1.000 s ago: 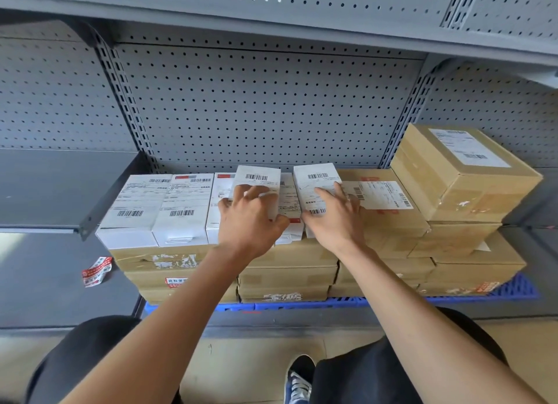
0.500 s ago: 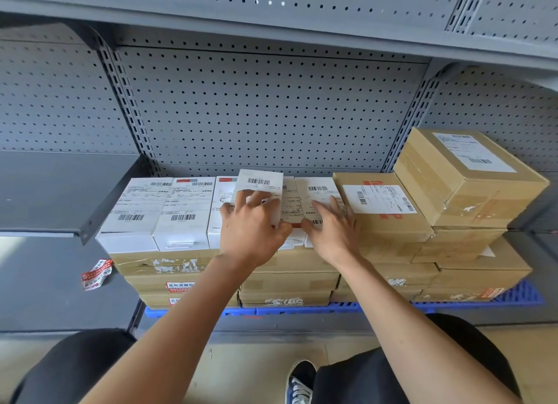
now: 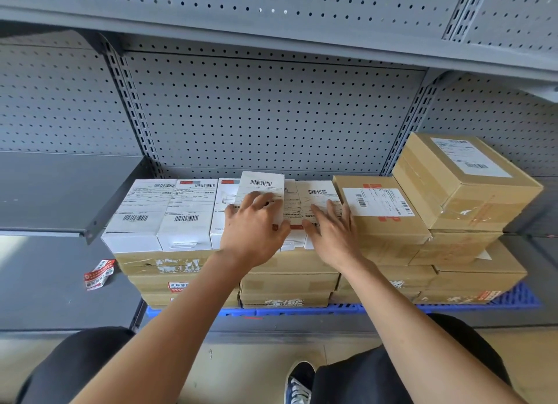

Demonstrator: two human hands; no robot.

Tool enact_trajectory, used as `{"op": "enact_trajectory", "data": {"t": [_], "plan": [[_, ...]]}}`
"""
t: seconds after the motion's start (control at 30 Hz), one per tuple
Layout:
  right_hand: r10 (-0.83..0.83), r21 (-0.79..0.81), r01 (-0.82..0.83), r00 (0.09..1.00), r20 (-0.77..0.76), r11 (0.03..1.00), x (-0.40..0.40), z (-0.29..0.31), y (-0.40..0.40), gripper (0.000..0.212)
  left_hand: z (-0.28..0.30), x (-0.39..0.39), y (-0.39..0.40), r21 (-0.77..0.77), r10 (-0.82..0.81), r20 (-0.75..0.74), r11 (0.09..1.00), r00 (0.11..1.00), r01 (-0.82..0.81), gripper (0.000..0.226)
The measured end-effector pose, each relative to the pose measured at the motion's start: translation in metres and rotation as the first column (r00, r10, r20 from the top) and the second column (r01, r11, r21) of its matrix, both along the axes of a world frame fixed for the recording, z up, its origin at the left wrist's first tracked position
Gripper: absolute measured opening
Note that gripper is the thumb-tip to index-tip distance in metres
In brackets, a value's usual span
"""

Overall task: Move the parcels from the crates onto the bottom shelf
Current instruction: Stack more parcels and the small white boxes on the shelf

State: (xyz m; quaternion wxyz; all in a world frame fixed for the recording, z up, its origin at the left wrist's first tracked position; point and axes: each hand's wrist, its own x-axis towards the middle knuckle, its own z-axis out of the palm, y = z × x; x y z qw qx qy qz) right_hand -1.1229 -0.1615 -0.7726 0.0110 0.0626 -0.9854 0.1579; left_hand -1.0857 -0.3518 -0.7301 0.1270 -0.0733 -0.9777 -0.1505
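Note:
White labelled parcels (image 3: 160,210) lie in a row on top of stacked brown cardboard parcels (image 3: 287,283) on the bottom shelf. My left hand (image 3: 253,228) grips one white parcel (image 3: 262,182), which sits tilted above the row, fingers on its top and thumb at its right side. My right hand (image 3: 332,231) presses flat with straight fingers on another white parcel (image 3: 317,192), which lies in the row against a brown parcel (image 3: 389,240). No crate is in view.
A blue pallet (image 3: 513,298) carries the stacks. A large brown box (image 3: 465,180) tops the right stack. A grey shelf board (image 3: 60,189) juts out at left, with a crumpled red-and-white label (image 3: 99,274) below it. Perforated back panel (image 3: 271,117) behind; my shoe (image 3: 299,382) on the floor.
The white parcel under my right hand has dropped from a raised tilt into the row beside the brown parcel. My left hand still holds its parcel raised.

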Motion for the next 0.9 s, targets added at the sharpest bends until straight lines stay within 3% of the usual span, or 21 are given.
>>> {"op": "enact_trajectory", "data": {"t": [0.1,0.27,0.37,0.6,0.73,0.9], "plan": [[0.03,0.002,-0.03,0.999,-0.025,1.0,0.005,0.001,-0.001,0.056,0.0,0.002,-0.007,0.034,-0.04,0.024,0.999,0.999,0.039,0.047],[0.034,-0.008,-0.034,0.999,-0.037,0.999,0.007,0.002,-0.006,0.052,0.0,0.013,-0.023,0.111,0.015,-0.052,0.994,0.999,-0.009,0.066],[0.037,-0.002,-0.037,0.998,-0.045,0.999,0.003,0.002,-0.008,0.052,0.001,0.019,-0.034,0.142,0.044,-0.026,0.989,0.999,-0.04,0.072],[0.036,-0.025,-0.037,0.999,-0.027,0.999,-0.003,0.002,-0.007,0.053,-0.004,0.025,-0.043,0.213,0.041,0.047,0.976,0.998,-0.05,0.067],[0.075,-0.203,-0.09,0.994,-0.083,0.975,0.011,0.007,-0.015,0.051,-0.006,0.025,-0.043,0.326,0.019,0.084,0.944,0.996,-0.045,0.074],[0.152,-0.446,-0.19,0.981,-0.12,0.875,0.041,0.021,-0.035,0.046,-0.008,0.026,-0.047,0.467,0.03,0.114,0.88,0.993,-0.081,0.076]]}}
